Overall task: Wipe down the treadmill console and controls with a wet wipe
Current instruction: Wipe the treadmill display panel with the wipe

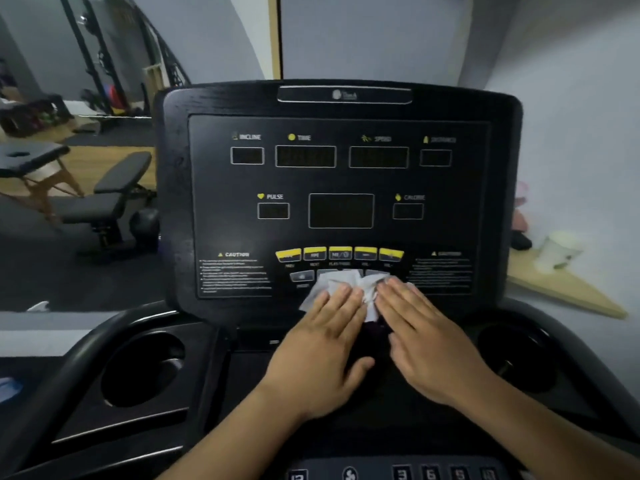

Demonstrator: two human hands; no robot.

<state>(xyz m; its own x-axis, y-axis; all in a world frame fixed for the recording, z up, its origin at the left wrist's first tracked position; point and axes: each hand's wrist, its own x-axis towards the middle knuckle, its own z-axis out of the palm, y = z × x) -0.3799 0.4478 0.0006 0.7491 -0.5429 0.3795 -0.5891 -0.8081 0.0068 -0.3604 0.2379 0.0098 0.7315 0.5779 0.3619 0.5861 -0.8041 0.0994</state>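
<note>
The black treadmill console fills the middle of the view, with dark display windows and a row of yellow buttons low down. A crumpled white wet wipe lies flat against the console's bottom edge, over the grey buttons below the yellow row. My left hand presses on the wipe's left part with straight fingers. My right hand presses its right part the same way. The middle of the wipe bunches up between the two hands.
Round cup holders sit at the left and right of the lower deck. Number keys show at the bottom edge. A weight bench and massage table stand at the left; a white wall is on the right.
</note>
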